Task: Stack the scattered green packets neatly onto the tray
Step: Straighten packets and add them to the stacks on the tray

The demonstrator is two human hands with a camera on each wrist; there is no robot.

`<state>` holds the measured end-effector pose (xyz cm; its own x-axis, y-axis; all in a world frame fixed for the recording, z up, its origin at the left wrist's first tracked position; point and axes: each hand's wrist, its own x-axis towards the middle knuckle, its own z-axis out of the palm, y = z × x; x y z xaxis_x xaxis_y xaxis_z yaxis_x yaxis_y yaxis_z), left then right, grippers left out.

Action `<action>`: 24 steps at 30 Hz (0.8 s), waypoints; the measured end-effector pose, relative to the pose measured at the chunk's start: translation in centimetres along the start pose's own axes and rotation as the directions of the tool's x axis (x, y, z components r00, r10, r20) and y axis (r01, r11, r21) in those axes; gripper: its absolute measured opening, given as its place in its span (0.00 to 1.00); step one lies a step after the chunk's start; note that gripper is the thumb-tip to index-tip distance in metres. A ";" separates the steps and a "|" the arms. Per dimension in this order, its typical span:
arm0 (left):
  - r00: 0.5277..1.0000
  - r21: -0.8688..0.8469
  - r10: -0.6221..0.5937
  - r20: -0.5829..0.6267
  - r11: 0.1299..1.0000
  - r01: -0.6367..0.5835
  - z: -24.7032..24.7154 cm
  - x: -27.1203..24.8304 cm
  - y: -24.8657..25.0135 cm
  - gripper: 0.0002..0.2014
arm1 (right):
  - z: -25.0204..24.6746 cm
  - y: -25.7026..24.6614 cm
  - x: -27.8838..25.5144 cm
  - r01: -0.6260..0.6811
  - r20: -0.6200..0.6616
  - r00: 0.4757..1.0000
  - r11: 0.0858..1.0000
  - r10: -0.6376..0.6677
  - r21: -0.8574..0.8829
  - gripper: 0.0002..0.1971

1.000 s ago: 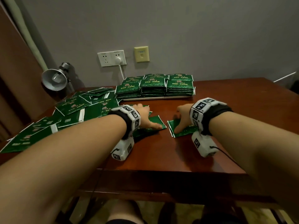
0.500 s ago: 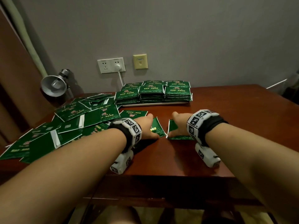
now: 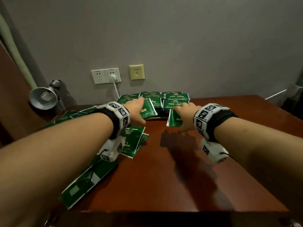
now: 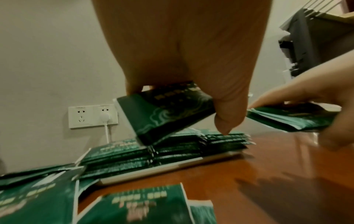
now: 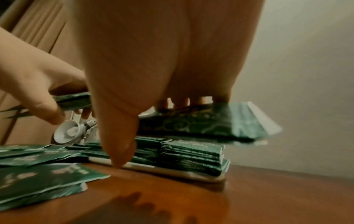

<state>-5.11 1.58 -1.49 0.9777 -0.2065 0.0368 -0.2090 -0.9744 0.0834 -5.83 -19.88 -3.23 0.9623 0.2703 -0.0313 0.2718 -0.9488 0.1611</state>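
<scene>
Table (image 3: 188,161): each hand holds packet above tray (image 4: 172,168).

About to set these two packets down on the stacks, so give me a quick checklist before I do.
1. Left hand holds left packet: ok.
2. Right hand holds right packet: ok.
3. Both packets lifted off the table: ok.
4. Stacks on the tray look tidy: ok.
5. One packet per hand: cannot tell.
6. Loose packets remain on the table: not ok, task unfinished.
</scene>
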 end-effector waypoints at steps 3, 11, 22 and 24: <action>0.999 0.024 0.004 -0.044 1.000 -0.003 -2.4 3.3 -1.7 0.43 | -1.5 1.3 3.2 0.016 -0.001 1.000 0.999 -0.016 0.035 0.47; 0.994 0.079 -0.083 -0.077 0.993 0.089 -7.1 9.9 -10.5 0.37 | -7.0 0.1 13.6 0.099 -0.062 0.994 0.990 -0.093 0.101 0.47; 0.999 0.067 0.026 0.039 0.997 -0.029 -2.6 17.3 -14.6 0.43 | -9.5 -6.0 28.2 0.077 -0.050 0.996 0.994 -0.074 0.076 0.41; 0.998 0.089 0.028 0.057 0.995 -0.033 -1.6 18.5 -15.0 0.45 | -9.5 -6.8 30.6 0.070 -0.052 0.996 0.998 -0.069 0.010 0.41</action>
<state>16.11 12.55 -0.48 0.9711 -0.2382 -0.0176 -0.2383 -0.9712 -0.0070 21.60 -3.58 4.04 0.9390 0.3437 0.0092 0.3386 -0.9291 0.1490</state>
